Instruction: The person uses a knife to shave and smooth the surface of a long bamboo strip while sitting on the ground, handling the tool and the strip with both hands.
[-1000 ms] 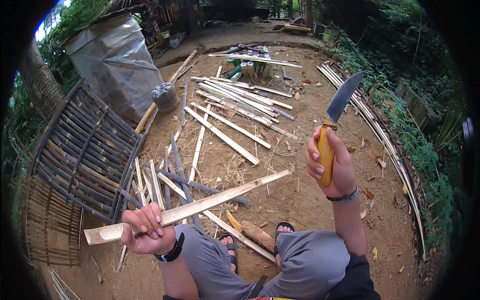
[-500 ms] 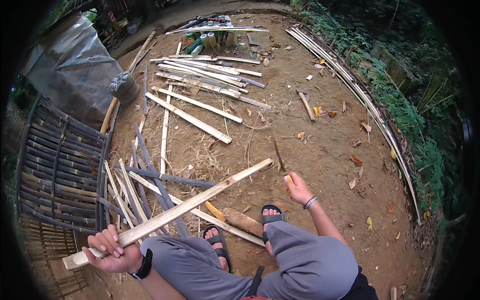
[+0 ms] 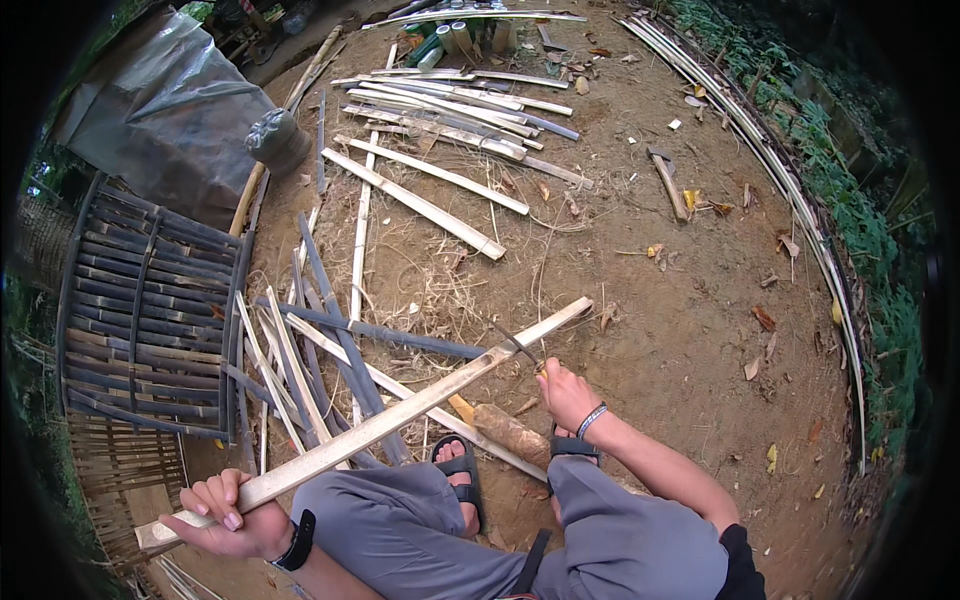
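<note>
My left hand (image 3: 238, 514) grips the near end of a long pale split bamboo strip (image 3: 400, 413), which slants up and away to the right across my left knee. In my right hand (image 3: 571, 397) is a knife (image 3: 517, 345) with a dark narrow blade; my fingers cover most of its handle. The blade lies across the strip near its far end, seemingly touching it. Under the strip, by my sandals, rests a thick brown piece of wood (image 3: 510, 432) with an orange-yellow pointed piece at its left.
Several split bamboo strips (image 3: 430, 205) lie ahead, and more are piled to the left. A dark bamboo slatted rack (image 3: 150, 310) stands at the left, below a plastic sheet (image 3: 170, 110). A wooden-handled tool (image 3: 668, 185) lies on the dirt; long poles (image 3: 770, 165) edge the greenery.
My right hand has moved left and slightly down, bringing the knife from beside the strip to across it. The view has shifted, so the surroundings appear further right and higher.
</note>
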A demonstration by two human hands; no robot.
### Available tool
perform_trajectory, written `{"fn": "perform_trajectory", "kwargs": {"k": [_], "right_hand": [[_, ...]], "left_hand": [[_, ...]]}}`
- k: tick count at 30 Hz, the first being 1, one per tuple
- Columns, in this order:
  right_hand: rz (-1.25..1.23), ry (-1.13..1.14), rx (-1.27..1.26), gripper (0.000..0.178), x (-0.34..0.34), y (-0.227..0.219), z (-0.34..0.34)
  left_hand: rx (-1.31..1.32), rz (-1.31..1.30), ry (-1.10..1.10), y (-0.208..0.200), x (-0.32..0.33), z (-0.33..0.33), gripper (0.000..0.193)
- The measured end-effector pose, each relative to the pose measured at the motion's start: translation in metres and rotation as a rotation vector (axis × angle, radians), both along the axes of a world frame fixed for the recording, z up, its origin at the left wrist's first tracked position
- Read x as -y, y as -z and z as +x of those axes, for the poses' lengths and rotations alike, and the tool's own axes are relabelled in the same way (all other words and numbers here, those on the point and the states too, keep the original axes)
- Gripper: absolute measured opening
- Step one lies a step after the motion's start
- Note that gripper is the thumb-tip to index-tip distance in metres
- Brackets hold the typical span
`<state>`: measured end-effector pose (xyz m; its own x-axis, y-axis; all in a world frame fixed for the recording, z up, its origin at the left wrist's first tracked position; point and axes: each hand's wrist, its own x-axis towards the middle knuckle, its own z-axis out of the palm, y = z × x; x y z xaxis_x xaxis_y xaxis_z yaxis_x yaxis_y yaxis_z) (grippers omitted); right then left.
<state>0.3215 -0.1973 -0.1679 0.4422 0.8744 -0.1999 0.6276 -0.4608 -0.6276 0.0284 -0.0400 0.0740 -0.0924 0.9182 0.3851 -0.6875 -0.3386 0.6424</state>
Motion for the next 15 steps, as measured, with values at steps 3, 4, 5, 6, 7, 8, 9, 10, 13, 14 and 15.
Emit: {"fn": "perform_trajectory", "kwargs": {"k": [3, 4, 5, 6, 7, 8, 9, 10, 13, 14, 15], "right_hand": [[0.054, -0.116, -0.089, 0.027, 0.002, -0.022, -0.024], [0.167, -0.162, -0.075, 0.027, 0.004, -0.023, -0.034], [0.122, -0.156, -0.064, 0.027, -0.001, -0.023, -0.034], [0.064, -0.13, -0.045, 0.027, -0.002, -0.02, -0.024], [-0.007, 0.002, -0.079, 0.027, -0.002, 0.001, -0.008], [-0.073, 0.124, -0.11, 0.028, -0.007, 0.005, 0.009], [-0.147, 0.166, -0.103, 0.028, -0.004, 0.006, 0.018], [-0.127, 0.095, -0.123, 0.028, -0.001, 0.008, 0.012], [0.065, -0.137, -0.152, 0.028, 0.001, -0.016, -0.029], [0.05, -0.097, -0.106, 0.028, 0.0, -0.012, -0.027], [0.031, -0.061, -0.061, 0.028, -0.002, -0.004, -0.019]], "left_hand": [[0.006, -0.076, -0.099, 0.0, -0.001, -0.001, 0.049], [0.014, -0.109, -0.116, 0.0, -0.003, 0.001, 0.049], [0.017, -0.129, -0.151, -0.005, -0.002, -0.001, 0.049], [0.026, -0.164, -0.167, -0.003, -0.004, 0.003, 0.049], [0.016, -0.162, -0.136, 0.0, -0.007, 0.002, 0.049], [0.008, -0.155, -0.115, 0.003, -0.009, 0.001, 0.05], [0.001, -0.148, -0.094, 0.005, -0.009, -0.001, 0.05], [-0.001, -0.153, -0.106, 0.006, -0.009, -0.005, 0.05], [0.024, -0.123, -0.055, 0.011, -0.011, -0.013, 0.045], [0.035, -0.164, -0.101, 0.01, -0.014, -0.011, 0.047], [0.045, -0.207, -0.151, 0.008, -0.016, -0.009, 0.048]]}}
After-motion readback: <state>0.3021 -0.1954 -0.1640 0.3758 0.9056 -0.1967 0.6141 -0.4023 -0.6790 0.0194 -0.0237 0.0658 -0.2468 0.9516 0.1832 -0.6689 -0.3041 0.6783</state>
